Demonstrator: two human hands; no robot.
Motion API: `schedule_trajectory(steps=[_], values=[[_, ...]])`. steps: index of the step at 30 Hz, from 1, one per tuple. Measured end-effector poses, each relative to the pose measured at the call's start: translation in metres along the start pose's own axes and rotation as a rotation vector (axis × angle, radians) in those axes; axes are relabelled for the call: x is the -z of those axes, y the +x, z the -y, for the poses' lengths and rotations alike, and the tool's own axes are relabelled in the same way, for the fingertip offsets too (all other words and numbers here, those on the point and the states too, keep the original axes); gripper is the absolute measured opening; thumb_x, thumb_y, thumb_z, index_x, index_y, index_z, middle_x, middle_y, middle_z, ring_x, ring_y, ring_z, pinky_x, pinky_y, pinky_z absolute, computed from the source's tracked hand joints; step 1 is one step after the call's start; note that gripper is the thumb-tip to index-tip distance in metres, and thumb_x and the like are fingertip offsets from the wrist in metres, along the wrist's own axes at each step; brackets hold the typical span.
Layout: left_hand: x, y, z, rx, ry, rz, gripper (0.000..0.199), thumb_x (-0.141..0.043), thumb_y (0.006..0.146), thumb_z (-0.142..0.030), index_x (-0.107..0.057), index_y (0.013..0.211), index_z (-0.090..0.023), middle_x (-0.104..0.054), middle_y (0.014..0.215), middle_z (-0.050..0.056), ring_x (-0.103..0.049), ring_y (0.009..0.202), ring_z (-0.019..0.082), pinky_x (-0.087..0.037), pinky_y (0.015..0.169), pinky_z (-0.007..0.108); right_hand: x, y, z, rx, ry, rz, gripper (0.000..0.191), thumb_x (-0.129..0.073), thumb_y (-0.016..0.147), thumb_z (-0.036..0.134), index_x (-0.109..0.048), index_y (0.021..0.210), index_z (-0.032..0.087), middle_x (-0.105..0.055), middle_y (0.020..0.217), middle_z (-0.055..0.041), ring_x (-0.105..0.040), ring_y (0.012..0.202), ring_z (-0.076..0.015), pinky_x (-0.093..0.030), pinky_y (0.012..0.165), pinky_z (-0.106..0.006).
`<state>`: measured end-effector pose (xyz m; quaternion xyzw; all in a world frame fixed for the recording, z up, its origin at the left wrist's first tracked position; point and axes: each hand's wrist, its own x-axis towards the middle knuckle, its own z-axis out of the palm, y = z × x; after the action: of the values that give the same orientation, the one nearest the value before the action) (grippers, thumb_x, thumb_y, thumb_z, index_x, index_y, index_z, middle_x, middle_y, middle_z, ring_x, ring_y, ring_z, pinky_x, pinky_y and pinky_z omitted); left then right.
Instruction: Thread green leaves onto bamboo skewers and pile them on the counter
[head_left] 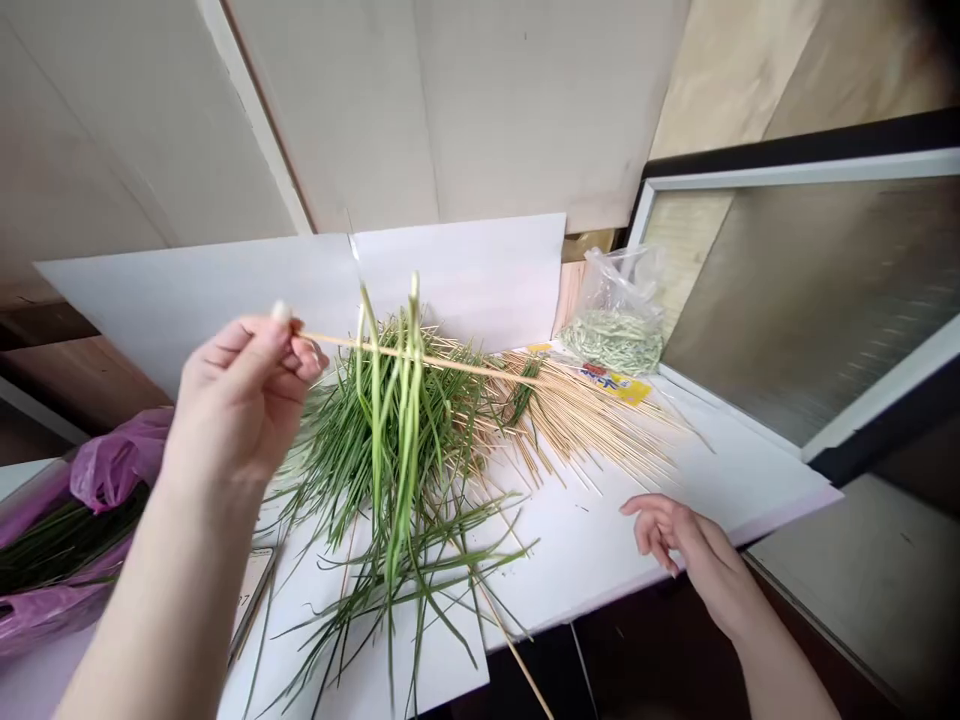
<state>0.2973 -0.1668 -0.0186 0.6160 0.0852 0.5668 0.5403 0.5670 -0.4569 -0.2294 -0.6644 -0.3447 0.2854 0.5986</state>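
My left hand (pixel 240 400) pinches a thin wooden skewer (pixel 420 360) near one end, holding it level above the table. Several pale green stalks (pixel 397 430) hang down across the skewer, and a small white tip (pixel 281 312) shows at my fingertips. Beneath them lies a heap of long green leaves (pixel 337 470), probably chives or a similar plant. A spread of loose wooden skewers (pixel 585 430) fans out to its right. My right hand (pixel 675 540) rests open at the front edge of the white board (pixel 585 540), holding nothing.
A clear plastic bag (pixel 619 320) of chopped green pieces stands at the back right, beside a yellow packet (pixel 607 383). A purple plastic bag (pixel 75 570) with green stalks lies at the left. White panels rise behind the board, and a framed glass pane (pixel 810 300) stands at the right.
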Motion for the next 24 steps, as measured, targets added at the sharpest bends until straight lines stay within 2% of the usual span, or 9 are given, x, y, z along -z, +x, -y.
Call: schedule_trajectory(steps=[3, 5, 8, 10, 13, 16, 19, 22, 24], values=[[0.008, 0.051, -0.013, -0.037, -0.009, 0.015, 0.014, -0.067, 0.09, -0.014, -0.067, 0.077, -0.012, -0.06, 0.068, -0.001, -0.059, 0.064, 0.004, -0.052, 0.066, 0.017, -0.001, 0.0, 0.0, -0.002, -0.008, 0.022, 0.053, -0.033, 0.101, 0.061, -0.066, 0.104, 0.02, -0.057, 0.069, -0.0018, -0.041, 0.057, -0.016, -0.036, 0.052, -0.027], [0.017, 0.09, -0.01, -0.036, 0.002, -0.004, 0.013, -0.069, 0.089, -0.015, -0.063, 0.078, -0.012, -0.061, 0.069, -0.001, -0.059, 0.065, 0.005, -0.052, 0.067, 0.019, -0.001, 0.0, 0.0, 0.014, -0.015, 0.018, 0.053, -0.034, 0.1, 0.061, -0.067, 0.102, 0.019, -0.057, 0.069, -0.0017, -0.041, 0.056, -0.0156, -0.036, 0.051, -0.027], [0.034, 0.134, 0.013, 0.069, 0.175, -0.051, 0.016, -0.058, 0.097, -0.02, -0.059, 0.082, -0.015, -0.063, 0.068, -0.002, -0.057, 0.064, 0.004, -0.051, 0.075, 0.019, 0.0, -0.001, 0.001, 0.045, -0.017, 0.002, 0.052, -0.037, 0.099, 0.061, -0.068, 0.099, 0.019, -0.057, 0.069, -0.0015, -0.04, 0.055, -0.0147, -0.037, 0.052, -0.027], [0.048, 0.146, 0.035, 0.268, 0.419, -0.023, 0.022, -0.048, 0.102, -0.03, -0.059, 0.088, -0.016, -0.068, 0.068, 0.001, -0.061, 0.067, 0.006, -0.052, 0.082, 0.023, 0.0, -0.002, 0.001, 0.057, -0.035, 0.0, 0.052, -0.039, 0.099, 0.061, -0.069, 0.098, 0.019, -0.057, 0.069, -0.0015, -0.039, 0.054, -0.0144, -0.037, 0.052, -0.027], [0.075, 0.139, 0.064, 0.498, 0.609, 0.047, 0.029, -0.074, 0.084, -0.037, -0.062, 0.082, -0.011, -0.071, 0.064, 0.011, -0.067, 0.066, 0.018, -0.055, 0.077, 0.035, 0.0, -0.003, -0.001, 0.062, -0.071, -0.009, 0.051, -0.04, 0.098, 0.062, -0.07, 0.099, 0.02, -0.057, 0.069, -0.0017, -0.039, 0.054, -0.0147, -0.037, 0.051, -0.028], [0.111, 0.12, 0.072, 0.612, 0.776, 0.11, 0.044, -0.083, 0.071, -0.043, -0.063, 0.09, -0.009, -0.075, 0.069, 0.014, -0.069, 0.063, 0.022, -0.055, 0.068, 0.035, 0.001, -0.002, -0.008, 0.057, -0.081, -0.034, 0.051, -0.042, 0.097, 0.063, -0.07, 0.097, 0.021, -0.057, 0.067, -0.002, -0.039, 0.052, -0.0154, -0.037, 0.049, -0.029], [0.157, 0.106, 0.056, 0.638, 0.944, 0.164, 0.048, -0.085, 0.068, -0.041, -0.063, 0.095, -0.008, -0.074, 0.063, 0.006, -0.065, 0.053, 0.015, -0.051, 0.06, 0.026, 0.005, 0.003, -0.021, 0.057, -0.102, -0.027, 0.051, -0.045, 0.094, 0.066, -0.072, 0.094, 0.023, -0.057, 0.065, -0.0028, -0.042, 0.05, -0.0171, -0.041, 0.047, -0.031], [0.21, 0.092, 0.025, 0.626, 1.12, 0.215, 0.03, -0.084, 0.069, -0.03, -0.066, 0.084, -0.01, -0.065, 0.048, -0.006, -0.053, 0.04, 0.008, -0.041, 0.05, 0.017, 0.005, 0.009, -0.035, 0.042, -0.143, 0.017, 0.048, -0.05, 0.089, 0.069, -0.073, 0.094, 0.027, -0.055, 0.062, -0.004, -0.045, 0.046, -0.0195, -0.044, 0.045, -0.036], [0.244, 0.078, 0.001, 0.615, 1.228, 0.227, 0.019, -0.082, 0.068, -0.021, -0.066, 0.071, -0.013, -0.057, 0.04, -0.011, -0.045, 0.035, 0.006, -0.035, 0.045, 0.015, 0.001, 0.011, -0.04, 0.071, -0.153, -0.006, 0.041, -0.053, 0.088, 0.067, -0.074, 0.092, 0.032, -0.055, 0.06, -0.0058, -0.045, 0.043, -0.0205, -0.042, 0.042, -0.038]])
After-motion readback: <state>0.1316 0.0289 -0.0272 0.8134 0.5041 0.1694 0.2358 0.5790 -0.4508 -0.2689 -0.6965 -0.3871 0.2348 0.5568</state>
